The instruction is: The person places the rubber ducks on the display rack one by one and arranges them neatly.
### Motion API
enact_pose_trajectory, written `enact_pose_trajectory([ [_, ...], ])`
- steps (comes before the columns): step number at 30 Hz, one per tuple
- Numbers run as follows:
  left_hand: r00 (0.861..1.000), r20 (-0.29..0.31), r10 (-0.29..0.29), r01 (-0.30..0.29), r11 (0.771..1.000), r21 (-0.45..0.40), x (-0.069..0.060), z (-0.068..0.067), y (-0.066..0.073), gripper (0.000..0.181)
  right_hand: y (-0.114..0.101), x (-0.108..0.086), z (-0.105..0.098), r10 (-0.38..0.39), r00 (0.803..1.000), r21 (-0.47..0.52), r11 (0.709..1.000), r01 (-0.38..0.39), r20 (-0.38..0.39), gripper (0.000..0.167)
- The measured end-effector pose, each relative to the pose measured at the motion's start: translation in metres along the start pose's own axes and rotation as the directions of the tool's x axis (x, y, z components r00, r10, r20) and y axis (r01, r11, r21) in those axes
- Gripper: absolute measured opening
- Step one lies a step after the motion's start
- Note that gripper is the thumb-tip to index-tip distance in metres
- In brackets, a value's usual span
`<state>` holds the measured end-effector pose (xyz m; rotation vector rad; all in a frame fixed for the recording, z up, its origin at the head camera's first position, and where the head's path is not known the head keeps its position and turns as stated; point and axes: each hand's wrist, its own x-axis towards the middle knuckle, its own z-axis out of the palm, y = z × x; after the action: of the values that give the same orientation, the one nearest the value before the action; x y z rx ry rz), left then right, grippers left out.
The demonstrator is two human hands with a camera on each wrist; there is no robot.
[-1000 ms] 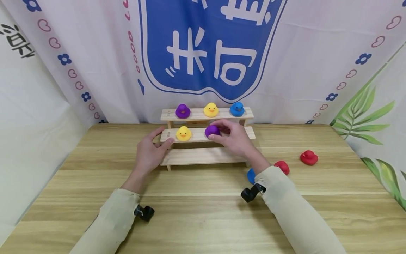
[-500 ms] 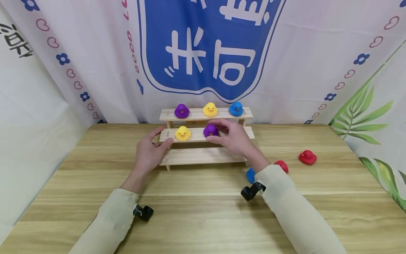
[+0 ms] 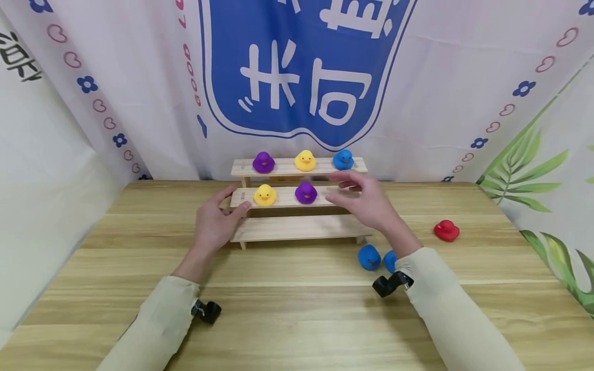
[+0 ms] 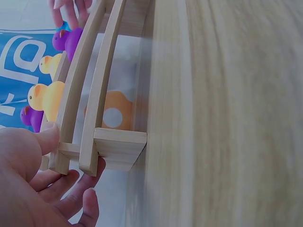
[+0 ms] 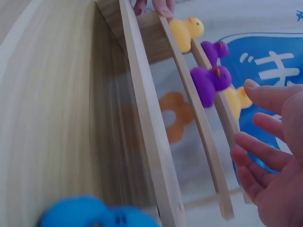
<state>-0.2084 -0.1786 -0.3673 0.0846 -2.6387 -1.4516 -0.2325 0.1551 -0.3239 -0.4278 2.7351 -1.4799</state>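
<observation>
A three-tier wooden display rack (image 3: 287,229) stands on the table. My left hand (image 3: 214,221) grips the left end of its middle shelf; in the left wrist view the thumb lies on top with fingers underneath. A purple rubber duck (image 3: 306,193) and a yellow rubber duck (image 3: 265,195) sit upright on that shelf. To the right of the purple one, my right hand (image 3: 368,201) hovers apart from it, fingers spread around nothing. On the top shelf are another purple duck (image 3: 263,162), a yellow duck (image 3: 305,161) and a blue duck (image 3: 343,159).
Two blue ducks (image 3: 369,257) lie on the table in front of the rack's right end, one partly hidden by the right wrist. A red duck (image 3: 447,230) sits farther right. Behind the rack hangs a printed curtain (image 3: 297,118). Each sleeve carries a small black camera.
My right hand has let go of the purple duck on the middle shelf and moved right. The duck has turned to face forward. The left hand still holds the rack.
</observation>
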Motion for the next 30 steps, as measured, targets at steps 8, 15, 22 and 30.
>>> enact_pose_trajectory([
  [8,1.0,-0.001,0.006,-0.006,1.0,0.008,0.001,-0.002,-0.001,0.065,0.01,-0.017,-0.025,-0.037,0.996,-0.051,0.998,0.033,-0.08,0.05],
  [15,1.0,-0.009,0.006,-0.006,1.0,0.014,0.0,-0.002,0.0,0.064,0.02,-0.034,-0.043,-0.044,0.986,-0.078,0.996,0.032,-0.161,0.05],
  [22,1.0,-0.01,0.002,-0.002,1.0,0.008,0.0,-0.003,-0.001,0.064,0.035,-0.051,-0.064,-0.015,0.979,-0.13,0.991,-0.012,-0.205,0.05],
  [30,1.0,-0.004,-0.001,0.001,1.0,-0.002,-0.001,-0.002,0.0,0.065,0.059,-0.069,-0.088,-0.031,0.961,-0.16,0.987,-0.013,-0.275,0.041],
])
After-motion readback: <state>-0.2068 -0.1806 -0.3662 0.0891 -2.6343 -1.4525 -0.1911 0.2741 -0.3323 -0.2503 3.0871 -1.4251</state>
